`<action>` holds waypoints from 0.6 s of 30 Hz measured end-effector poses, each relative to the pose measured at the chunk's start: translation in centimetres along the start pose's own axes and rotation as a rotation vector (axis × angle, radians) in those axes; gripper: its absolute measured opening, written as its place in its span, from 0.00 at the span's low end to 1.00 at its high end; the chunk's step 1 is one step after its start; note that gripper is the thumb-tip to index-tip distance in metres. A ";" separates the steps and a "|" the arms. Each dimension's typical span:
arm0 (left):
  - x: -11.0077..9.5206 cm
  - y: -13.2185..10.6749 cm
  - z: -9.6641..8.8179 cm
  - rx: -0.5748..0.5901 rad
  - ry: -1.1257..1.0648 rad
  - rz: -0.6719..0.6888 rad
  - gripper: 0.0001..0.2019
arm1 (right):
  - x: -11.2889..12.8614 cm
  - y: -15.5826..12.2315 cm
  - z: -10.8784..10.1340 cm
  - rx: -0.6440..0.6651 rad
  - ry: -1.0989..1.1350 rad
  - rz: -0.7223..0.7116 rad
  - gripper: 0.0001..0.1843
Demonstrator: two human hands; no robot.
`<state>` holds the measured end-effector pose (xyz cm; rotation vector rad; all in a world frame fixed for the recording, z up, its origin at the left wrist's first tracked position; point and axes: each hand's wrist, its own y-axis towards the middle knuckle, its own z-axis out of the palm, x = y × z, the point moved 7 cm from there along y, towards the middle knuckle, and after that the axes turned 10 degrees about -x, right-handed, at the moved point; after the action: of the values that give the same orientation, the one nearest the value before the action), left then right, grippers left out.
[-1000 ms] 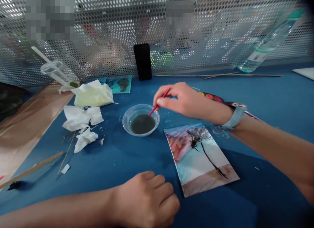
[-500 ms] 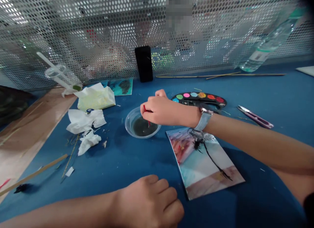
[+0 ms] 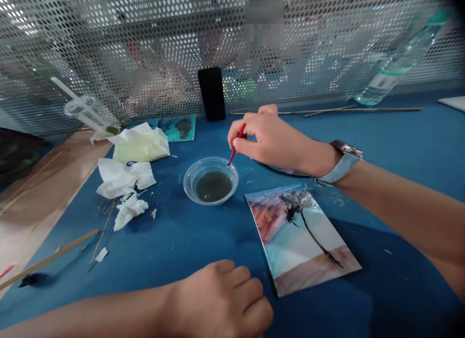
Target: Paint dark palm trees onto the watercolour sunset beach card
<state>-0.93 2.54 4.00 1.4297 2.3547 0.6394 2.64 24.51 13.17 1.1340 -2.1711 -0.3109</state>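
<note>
My right hand pinches a thin red paintbrush, its tip held just above the rim of a clear plastic bowl of murky grey-green water. A small painting of a palm tree on a beach lies flat on the blue table, right of the bowl. My left hand rests on the table near the front edge as a closed fist, just left of the painting's near corner. A grey watch sits on my right wrist. The paint palette is mostly hidden under my right hand.
Crumpled white tissues and a yellowish one lie left of the bowl. A black phone leans on the perforated metal screen. A water bottle tilts at the back right. Thin wooden sticks lie along the back, another at front left.
My right hand lifted the brush out of the water bowl and drew back to the right, covering the palette. My left fist has stayed put.
</note>
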 end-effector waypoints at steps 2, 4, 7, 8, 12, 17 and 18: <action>0.0 -0.1 0.0 -0.001 -0.002 0.003 0.13 | 0.4 0.2 -0.4 -0.013 0.007 -0.021 0.14; -0.1 -0.1 0.0 -0.003 -0.006 0.008 0.12 | 0.4 0.4 -0.5 -0.002 0.002 -0.015 0.12; 0.0 -0.2 -0.1 -0.005 -0.011 0.003 0.12 | -0.2 0.5 -1.0 -0.011 -0.018 0.025 0.10; 0.0 -0.2 -0.1 -0.002 -0.011 0.002 0.12 | -0.3 0.5 -1.1 -0.024 -0.015 0.028 0.09; 0.1 -0.2 -0.1 0.026 -0.017 -0.004 0.11 | -0.1 0.4 -0.8 0.000 0.025 -0.001 0.08; 0.4 -0.3 0.0 0.052 -0.041 -0.016 0.10 | -0.8 -0.8 -3.2 -0.076 0.046 0.046 0.09; 0.4 -0.3 0.0 0.055 -0.047 -0.020 0.10 | -1.6 -1.5 -4.5 -0.119 0.074 0.078 0.10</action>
<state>-1.37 2.79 3.85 1.4259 2.3643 0.5343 7.20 25.27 15.17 0.9769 -2.0971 -0.3535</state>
